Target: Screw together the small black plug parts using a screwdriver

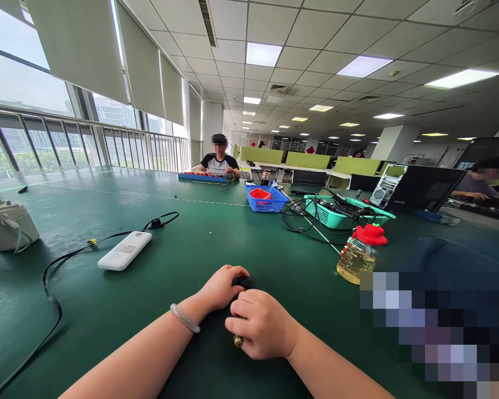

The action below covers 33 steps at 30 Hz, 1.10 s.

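Just in front of me on the green table (210,244), my left hand (220,288) is closed around a small black object (244,282), whose kind I cannot make out. My right hand (260,324) is wrapped in a fist close beside it. Out of its lower side pokes the brass-coloured rounded end of a slim tool (238,341); its other end is hidden by the fingers. The two hands nearly touch. A pale bracelet (185,318) circles my left wrist.
To the left lie a white power bank (125,251), a black cable (52,296) and a beige bag (8,224). Rightward stand a red-lidded bottle (356,260), a teal basket (332,217) of cables and a blue basket (266,206). A person (219,160) sits at the far end.
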Tool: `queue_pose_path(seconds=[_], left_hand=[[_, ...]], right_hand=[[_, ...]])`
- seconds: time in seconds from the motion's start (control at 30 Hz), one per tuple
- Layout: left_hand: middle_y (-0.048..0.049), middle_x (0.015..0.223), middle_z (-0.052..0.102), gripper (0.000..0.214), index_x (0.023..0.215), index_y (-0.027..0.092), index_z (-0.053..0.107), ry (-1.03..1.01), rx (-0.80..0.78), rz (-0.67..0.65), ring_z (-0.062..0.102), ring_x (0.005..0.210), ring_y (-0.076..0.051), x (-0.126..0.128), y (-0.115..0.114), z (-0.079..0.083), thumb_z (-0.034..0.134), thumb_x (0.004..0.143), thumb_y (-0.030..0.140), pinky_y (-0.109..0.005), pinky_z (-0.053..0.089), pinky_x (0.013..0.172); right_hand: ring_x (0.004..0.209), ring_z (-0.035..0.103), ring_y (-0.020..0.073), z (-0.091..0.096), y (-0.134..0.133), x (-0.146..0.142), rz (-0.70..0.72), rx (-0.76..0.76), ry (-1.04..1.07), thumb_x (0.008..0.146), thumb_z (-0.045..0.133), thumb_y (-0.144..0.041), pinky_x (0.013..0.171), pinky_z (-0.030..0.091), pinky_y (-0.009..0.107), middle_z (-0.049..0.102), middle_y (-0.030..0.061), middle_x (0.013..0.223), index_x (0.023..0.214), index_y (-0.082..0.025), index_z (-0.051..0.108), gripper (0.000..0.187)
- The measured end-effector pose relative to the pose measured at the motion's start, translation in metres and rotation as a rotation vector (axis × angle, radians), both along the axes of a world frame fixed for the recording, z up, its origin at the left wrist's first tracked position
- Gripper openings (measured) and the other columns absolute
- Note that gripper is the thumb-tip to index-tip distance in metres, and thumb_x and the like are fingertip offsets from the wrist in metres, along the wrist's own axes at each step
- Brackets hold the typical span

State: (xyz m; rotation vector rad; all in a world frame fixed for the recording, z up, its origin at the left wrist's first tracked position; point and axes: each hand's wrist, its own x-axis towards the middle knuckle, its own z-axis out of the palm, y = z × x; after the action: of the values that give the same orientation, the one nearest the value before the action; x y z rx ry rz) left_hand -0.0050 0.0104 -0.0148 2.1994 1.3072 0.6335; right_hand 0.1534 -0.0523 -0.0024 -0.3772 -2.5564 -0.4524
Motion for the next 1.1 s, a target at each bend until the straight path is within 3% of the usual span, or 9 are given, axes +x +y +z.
queue_pose_path(seconds=[0.73, 0.93, 1.1], left_hand=[[-0.0058, 0.111, 0.068, 0.041, 0.112, 0.023, 0.066, 0.014, 0.025, -0.004, 0.058, 0.11, -0.021, 0.002, -0.004, 0.007, 0.056, 0.073, 0.016, -0.034, 0.046, 0.1], [-0.0051, 0.11, 0.068, 0.038, 0.111, 0.024, 0.066, 0.014, 0.05, -0.037, 0.057, 0.111, -0.022, 0.0, -0.003, 0.003, 0.058, 0.075, 0.02, -0.034, 0.045, 0.098], [-0.0059, 0.11, 0.067, 0.036, 0.111, 0.024, 0.066, 0.033, 0.081, 0.036, 0.057, 0.11, -0.023, -0.004, 0.004, 0.0, 0.06, 0.076, 0.021, -0.035, 0.044, 0.1]], right_hand=[[0.068, 0.044, 0.0162, 0.005, 0.0, 0.001, -0.012, -0.08, 0.028, 0.069, 0.056, -0.015, 0.066, 0.045, 0.03, 0.057, 0.0035, 0.077, 0.08, -0.019, 0.062, 0.013], [0.074, 0.051, 0.0167, 0.016, 0.002, 0.015, -0.064, -0.148, 0.238, 0.076, 0.051, -0.012, 0.068, 0.048, 0.03, 0.06, 0.0059, 0.085, 0.09, -0.019, 0.062, 0.018], [0.064, 0.051, 0.0149, 0.024, 0.007, 0.031, -0.177, -0.229, 0.275, 0.081, 0.052, -0.014, 0.061, 0.042, 0.027, 0.06, 0.0018, 0.071, 0.083, -0.02, 0.062, 0.012]])
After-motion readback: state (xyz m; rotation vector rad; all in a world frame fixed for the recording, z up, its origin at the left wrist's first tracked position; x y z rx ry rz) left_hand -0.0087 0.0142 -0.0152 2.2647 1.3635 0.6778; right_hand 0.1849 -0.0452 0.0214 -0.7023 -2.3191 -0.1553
